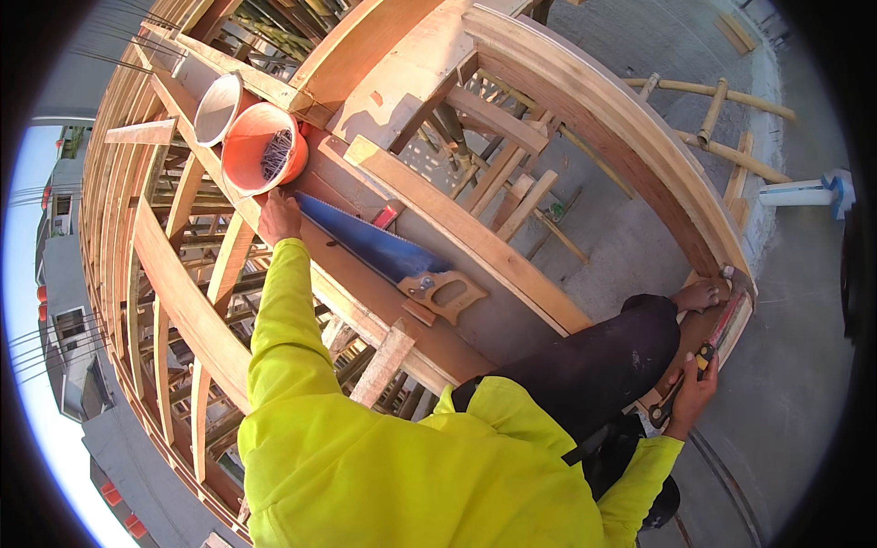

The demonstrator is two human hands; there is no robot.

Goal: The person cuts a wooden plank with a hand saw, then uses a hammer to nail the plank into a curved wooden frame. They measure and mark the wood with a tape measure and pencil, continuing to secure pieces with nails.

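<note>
My left hand [280, 219] is at the near edge of an orange bucket [239, 151], its fingers curled against the rim. Loose nails [277, 155] lie inside that bucket. A handsaw [375, 251] with a blue blade and wooden handle rests on the boards just right of this hand. Over on the right, my right hand [696, 391] is closed around the black and yellow grip of a hammer [728, 321]. Its reddish shaft reaches up to the metal head, which is over the corner of a curved wooden form [630, 119], near my foot [699, 296].
A pale bucket [218, 108] stands behind the orange one. A red-edged tool [387, 215] lies beyond the saw. Open timber framing [183, 301] with gaps drops away at left. Bamboo poles [722, 96] and a white-and-blue object [808, 194] are at the right.
</note>
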